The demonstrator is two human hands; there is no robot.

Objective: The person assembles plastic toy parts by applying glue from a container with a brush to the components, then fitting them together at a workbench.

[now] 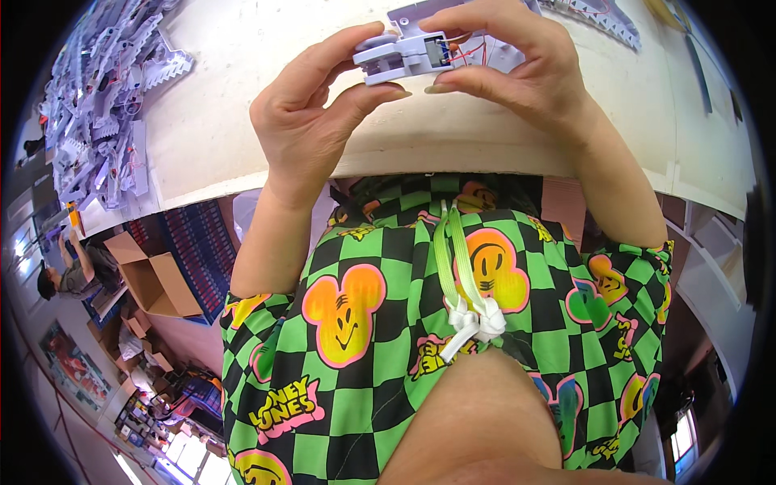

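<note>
A small pale-lavender plastic housing (394,63) is held up over the near part of the worktable. Its right end shows an opening with a dark metallic part, and thin red and brown wires come out there. My left hand (311,121) grips the left end between thumb and fingers. The right end is pinched by my right hand (533,73), its thumb along the lower edge and its fingers above. Behind the housing, a larger lavender plastic piece (411,13) shows in part; my right hand hides some of it.
Many lavender plastic parts with toothed edges (105,113) are heaped at the table's left end. More parts with red wires (598,20) lie at the far right on the white table (234,97). Below left are an open cardboard box (166,283) and another person (77,271).
</note>
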